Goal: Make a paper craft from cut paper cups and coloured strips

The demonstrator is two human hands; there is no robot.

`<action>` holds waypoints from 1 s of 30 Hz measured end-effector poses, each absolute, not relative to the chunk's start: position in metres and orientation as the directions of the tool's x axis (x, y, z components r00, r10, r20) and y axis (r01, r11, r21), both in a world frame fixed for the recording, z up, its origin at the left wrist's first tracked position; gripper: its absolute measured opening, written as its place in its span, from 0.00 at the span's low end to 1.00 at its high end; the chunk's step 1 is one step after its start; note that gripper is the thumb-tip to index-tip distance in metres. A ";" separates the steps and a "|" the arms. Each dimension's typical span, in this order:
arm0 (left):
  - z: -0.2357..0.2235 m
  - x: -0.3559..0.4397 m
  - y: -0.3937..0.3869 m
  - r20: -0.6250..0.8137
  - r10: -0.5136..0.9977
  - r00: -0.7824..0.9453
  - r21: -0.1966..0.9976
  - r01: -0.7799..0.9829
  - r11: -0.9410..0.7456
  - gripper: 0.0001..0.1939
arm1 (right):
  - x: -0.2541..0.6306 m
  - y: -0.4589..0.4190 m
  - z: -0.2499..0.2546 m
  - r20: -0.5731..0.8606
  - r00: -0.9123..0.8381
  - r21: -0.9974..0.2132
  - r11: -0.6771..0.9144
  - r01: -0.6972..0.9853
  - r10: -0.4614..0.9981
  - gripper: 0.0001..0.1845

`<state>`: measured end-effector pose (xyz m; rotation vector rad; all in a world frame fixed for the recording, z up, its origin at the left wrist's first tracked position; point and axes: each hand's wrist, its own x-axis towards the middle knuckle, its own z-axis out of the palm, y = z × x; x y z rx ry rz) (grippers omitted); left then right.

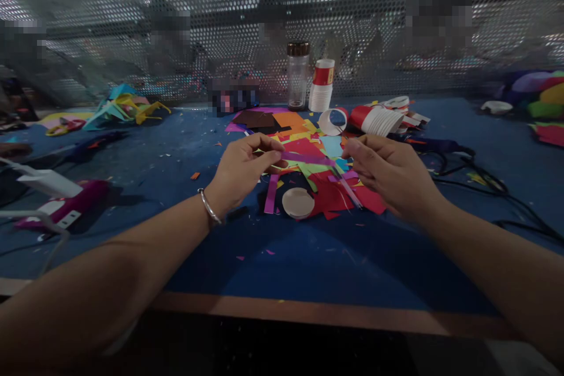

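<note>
Purple strip point(308, 158) is partly hidden by left-hand fingers point(268, 160).

The raised paper strip point(308, 158) is purple, as is a 2nd strip point(271, 194). The disc point(298, 203) is cream. The paper scraps point(324, 191) mix red, orange, lime green and light blue; the sheets point(261, 120) are dark brown. The stacked cups point(321, 96) are red and white. The tabletop point(247, 273) is blue, its edge point(282, 308) brown. The power strip point(93, 192) is magenta and white, the bracelet point(208, 207) silver, the screen point(238, 26) grey, dotted with holes.
</note>
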<state>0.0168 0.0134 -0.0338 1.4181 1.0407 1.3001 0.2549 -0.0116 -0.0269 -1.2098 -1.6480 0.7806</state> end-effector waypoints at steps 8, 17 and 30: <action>-0.035 0.018 0.011 0.425 0.874 0.235 0.898 0.015 -0.440 0.04 | 0.248 -0.016 -0.022 0.238 -0.101 -0.903 0.258 0.343 0.966 0.25; -0.033 0.015 0.009 0.412 0.893 0.180 0.909 -0.006 -0.418 0.04 | 0.242 -0.018 -0.021 0.179 -0.171 -0.915 0.228 0.332 0.969 0.28; -0.037 0.015 0.009 0.442 0.876 0.193 0.890 0.023 -0.455 0.03 | 0.246 -0.014 -0.020 0.199 -0.314 -0.843 0.325 0.428 0.928 0.24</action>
